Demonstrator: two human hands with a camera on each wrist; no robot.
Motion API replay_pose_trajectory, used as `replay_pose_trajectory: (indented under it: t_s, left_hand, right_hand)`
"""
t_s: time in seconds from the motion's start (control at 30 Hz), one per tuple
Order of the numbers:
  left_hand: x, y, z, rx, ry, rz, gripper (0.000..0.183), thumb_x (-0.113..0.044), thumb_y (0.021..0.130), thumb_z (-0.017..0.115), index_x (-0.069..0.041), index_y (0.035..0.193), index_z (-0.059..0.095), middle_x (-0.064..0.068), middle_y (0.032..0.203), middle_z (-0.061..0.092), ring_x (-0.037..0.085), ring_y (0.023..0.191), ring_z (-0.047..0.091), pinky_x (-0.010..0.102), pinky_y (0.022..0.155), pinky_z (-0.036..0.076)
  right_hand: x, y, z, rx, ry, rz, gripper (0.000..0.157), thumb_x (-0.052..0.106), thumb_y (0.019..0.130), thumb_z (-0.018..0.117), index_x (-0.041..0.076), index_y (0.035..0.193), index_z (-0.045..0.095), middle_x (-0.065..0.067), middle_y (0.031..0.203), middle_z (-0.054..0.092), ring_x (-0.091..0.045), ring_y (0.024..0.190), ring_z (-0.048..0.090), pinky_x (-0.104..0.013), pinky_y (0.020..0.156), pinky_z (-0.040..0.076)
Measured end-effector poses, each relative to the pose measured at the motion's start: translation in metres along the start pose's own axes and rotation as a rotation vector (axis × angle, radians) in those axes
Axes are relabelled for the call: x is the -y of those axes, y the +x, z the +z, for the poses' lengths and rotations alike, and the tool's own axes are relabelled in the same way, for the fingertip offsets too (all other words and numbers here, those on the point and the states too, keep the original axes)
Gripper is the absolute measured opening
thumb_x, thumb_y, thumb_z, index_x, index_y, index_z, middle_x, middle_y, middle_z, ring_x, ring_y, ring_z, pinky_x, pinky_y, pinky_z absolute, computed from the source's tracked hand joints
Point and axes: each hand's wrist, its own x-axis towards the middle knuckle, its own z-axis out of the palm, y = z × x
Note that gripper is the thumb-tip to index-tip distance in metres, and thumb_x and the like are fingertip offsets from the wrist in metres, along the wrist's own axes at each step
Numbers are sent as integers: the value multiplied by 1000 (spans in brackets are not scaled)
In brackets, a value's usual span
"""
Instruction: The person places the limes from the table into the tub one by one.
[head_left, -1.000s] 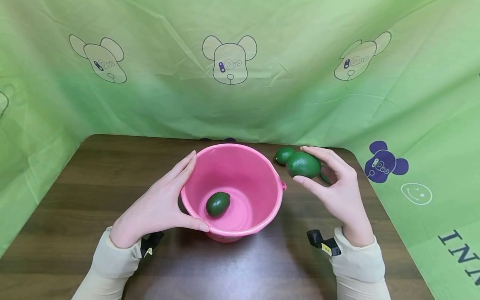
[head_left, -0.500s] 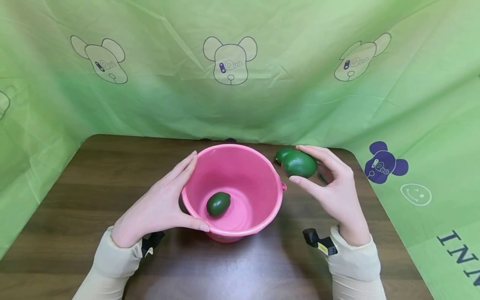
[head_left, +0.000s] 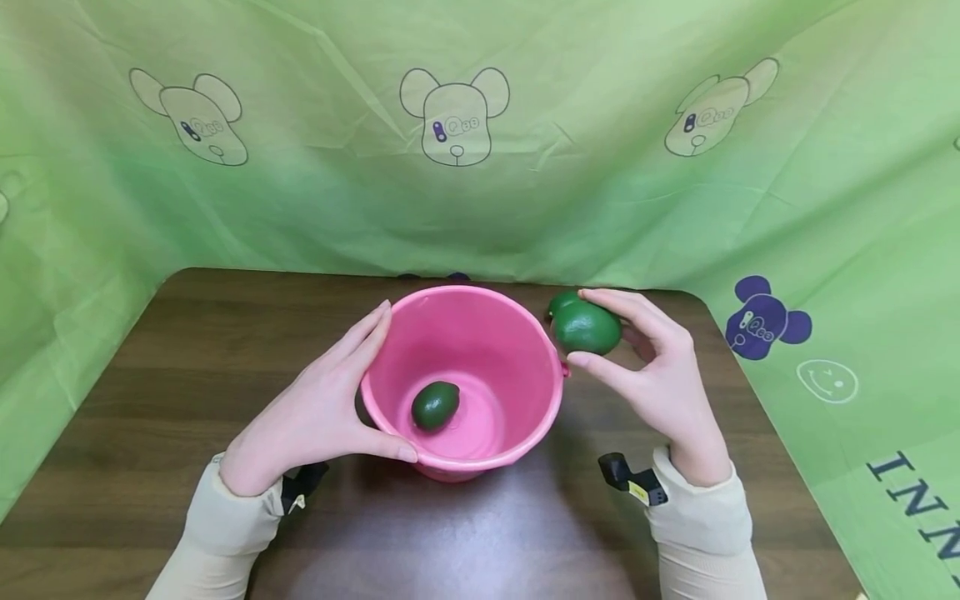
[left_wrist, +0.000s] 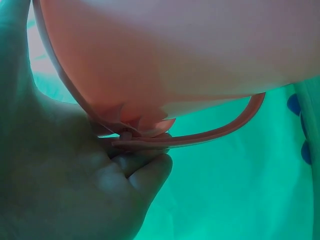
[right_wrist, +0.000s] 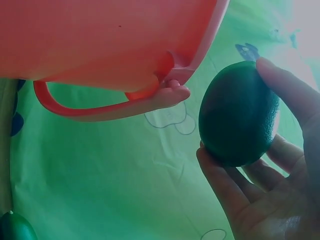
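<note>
Pinched in your right hand [head_left: 669, 385]: green fruit [head_left: 587, 328].
Your left hand [head_left: 318, 410] clasps the pink bucket [head_left: 468, 333] at nine o'clock.

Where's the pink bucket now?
In the head view, the pink bucket is central: the left hand holds its left side, and the right hand holds a green fruit beside its right rim.

Bucket [head_left: 459, 333] on table [head_left: 217, 350], fruit [head_left: 435, 406] inside, second fruit [head_left: 588, 328] right of bucket, curtain [head_left: 322, 221] behind

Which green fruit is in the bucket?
The darker fruit lying inside the pink bucket; the held fruit in the right hand and the far fruit partly hidden behind it are outside.
</note>
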Motion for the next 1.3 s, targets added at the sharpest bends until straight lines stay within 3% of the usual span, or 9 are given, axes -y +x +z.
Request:
replay_pose_trajectory:
  t_s: [0.87, 1.3]
  left_hand:
    - [-4, 3, -8, 25, 20, -5, 143, -84, 58, 78, -18, 165, 11, -15, 168, 2, 16, 151, 19, 46, 111, 37]
    - [-2, 4, -10, 29, 6, -5, 143, -84, 58, 78, -18, 165, 10, -15, 168, 2, 16, 151, 19, 45, 112, 37]
  right_hand:
    - [12, 1, 9, 42, 29, -15, 68, -24, 67, 82, -5, 130, 66, -19, 126, 63, -23, 113, 60, -27, 93, 51]
    - [21, 0, 15, 62, 69, -57, 68, -26, 64, 81, -11, 128, 64, -26, 127, 62, -25, 116, 60, -30, 95, 51]
